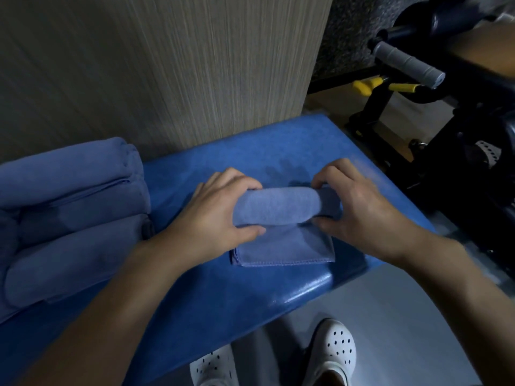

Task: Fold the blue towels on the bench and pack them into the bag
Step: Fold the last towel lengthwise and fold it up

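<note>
Both bare forearms extend forward and converge. The left hand point(220, 210) grips the left end of the towel roll point(278, 204), fingers curled over the far side and thumb on the near side. The right hand point(359, 207) grips the right end the same way.
</note>
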{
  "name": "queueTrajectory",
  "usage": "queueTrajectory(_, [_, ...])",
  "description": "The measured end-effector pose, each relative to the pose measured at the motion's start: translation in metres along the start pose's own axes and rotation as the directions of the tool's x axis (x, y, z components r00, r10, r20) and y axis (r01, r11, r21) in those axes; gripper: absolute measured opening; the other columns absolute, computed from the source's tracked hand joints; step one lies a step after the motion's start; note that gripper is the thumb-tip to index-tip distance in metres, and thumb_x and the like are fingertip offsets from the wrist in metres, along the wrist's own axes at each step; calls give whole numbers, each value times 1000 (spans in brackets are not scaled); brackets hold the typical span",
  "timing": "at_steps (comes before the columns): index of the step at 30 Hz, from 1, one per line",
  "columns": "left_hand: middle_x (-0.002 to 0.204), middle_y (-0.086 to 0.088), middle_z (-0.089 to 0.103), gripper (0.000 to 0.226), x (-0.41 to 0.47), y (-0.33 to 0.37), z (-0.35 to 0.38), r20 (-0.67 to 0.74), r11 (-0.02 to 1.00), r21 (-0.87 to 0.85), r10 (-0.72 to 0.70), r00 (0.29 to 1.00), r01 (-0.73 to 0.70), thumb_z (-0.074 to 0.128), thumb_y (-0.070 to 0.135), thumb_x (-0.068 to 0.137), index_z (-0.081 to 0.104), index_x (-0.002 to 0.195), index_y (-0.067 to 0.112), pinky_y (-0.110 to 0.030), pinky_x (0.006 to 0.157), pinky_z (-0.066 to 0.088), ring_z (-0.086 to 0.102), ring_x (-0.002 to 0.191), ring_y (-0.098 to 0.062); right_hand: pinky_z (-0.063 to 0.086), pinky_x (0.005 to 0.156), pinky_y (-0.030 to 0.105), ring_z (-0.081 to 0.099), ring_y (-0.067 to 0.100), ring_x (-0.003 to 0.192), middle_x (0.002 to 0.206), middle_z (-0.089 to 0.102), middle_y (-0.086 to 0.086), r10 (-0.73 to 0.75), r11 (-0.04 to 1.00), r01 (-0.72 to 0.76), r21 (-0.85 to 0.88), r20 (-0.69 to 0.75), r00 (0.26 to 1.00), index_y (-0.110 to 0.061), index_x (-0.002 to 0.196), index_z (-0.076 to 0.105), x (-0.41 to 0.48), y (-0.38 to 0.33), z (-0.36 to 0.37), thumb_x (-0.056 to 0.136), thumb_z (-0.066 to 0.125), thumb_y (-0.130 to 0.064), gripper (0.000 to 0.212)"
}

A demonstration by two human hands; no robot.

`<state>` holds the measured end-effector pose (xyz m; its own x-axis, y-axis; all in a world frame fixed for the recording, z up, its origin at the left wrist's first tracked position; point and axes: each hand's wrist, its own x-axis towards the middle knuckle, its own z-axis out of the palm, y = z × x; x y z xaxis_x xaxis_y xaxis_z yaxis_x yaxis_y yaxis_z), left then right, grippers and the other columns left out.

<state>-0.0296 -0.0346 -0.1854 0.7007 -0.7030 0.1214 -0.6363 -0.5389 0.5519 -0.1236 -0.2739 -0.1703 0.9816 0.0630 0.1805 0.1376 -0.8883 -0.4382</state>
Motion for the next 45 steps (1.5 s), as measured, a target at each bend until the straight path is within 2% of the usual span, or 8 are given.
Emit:
queueTrajectory(5, [106,11,56,28,-8,7,-1,23,963,-268,39,999,-31,64,56,80,62,92,31,-39,96,45,58,109,-14,47,85,43,57,16,100,103,57,-6,-10,980,-7,197,84,996,-33,83,48,-9,-3,-4,71,62,-63,35])
queueTrajectory(8, [102,6,63,25,-9,12,1,82,926,-377,31,996,2,59,50,85,63,83,25,-35,95,47,61,107,-14,49,81,39,62,15,94,96,64,-1,-23,951,2,309,64,998,-24,72,54,-11,-5,-2,84,55,-57,35])
queueTrajectory(11, [98,6,64,18,-9,10,1,154,930,-365,24,988,34,67,41,85,58,90,26,-35,84,50,62,95,-12,47,83,36,61,13,96,100,64,-3,7,955,-34,296,94,996,-27,84,54,-12,-1,-1,83,62,-47,21])
queueTrajectory(15, [105,21,61,39,-12,6,1,235,945,-297,-63,970,134,75,48,78,56,110,37,-26,86,49,59,99,1,45,99,38,53,5,114,120,57,-17,87,977,-141,158,304,949,-34,127,50,-15,8,-1,70,55,-75,71])
queueTrajectory(21, [96,19,63,51,-13,5,-3,270,952,-231,-138,953,203,68,71,66,56,105,42,-39,75,57,66,83,-6,49,88,30,59,3,100,104,62,-15,75,953,-169,250,345,935,-35,111,60,-14,3,-3,77,72,-53,40])
queueTrajectory(29, [98,12,66,44,-26,11,-10,96,893,-385,-214,972,235,80,51,65,61,102,37,-40,80,57,65,89,-9,46,62,18,50,4,73,88,56,1,182,834,-211,509,107,977,-13,99,52,-17,-18,8,71,84,-10,43])
queueTrajectory(40, [102,8,55,51,-99,-2,-95,-279,747,-571,-567,775,341,80,28,79,44,115,20,-23,74,51,57,89,-7,56,84,42,64,20,89,101,64,10,482,523,-336,783,53,875,-9,102,54,44,-140,36,74,82,-28,45])
queueTrajectory(45, [100,1,63,58,-138,-32,-137,-309,764,-525,-583,752,376,83,34,74,46,117,30,-39,86,56,66,95,-20,57,83,49,67,29,92,107,65,17,487,378,-401,835,189,853,-7,102,57,76,-192,63,72,84,-27,45])
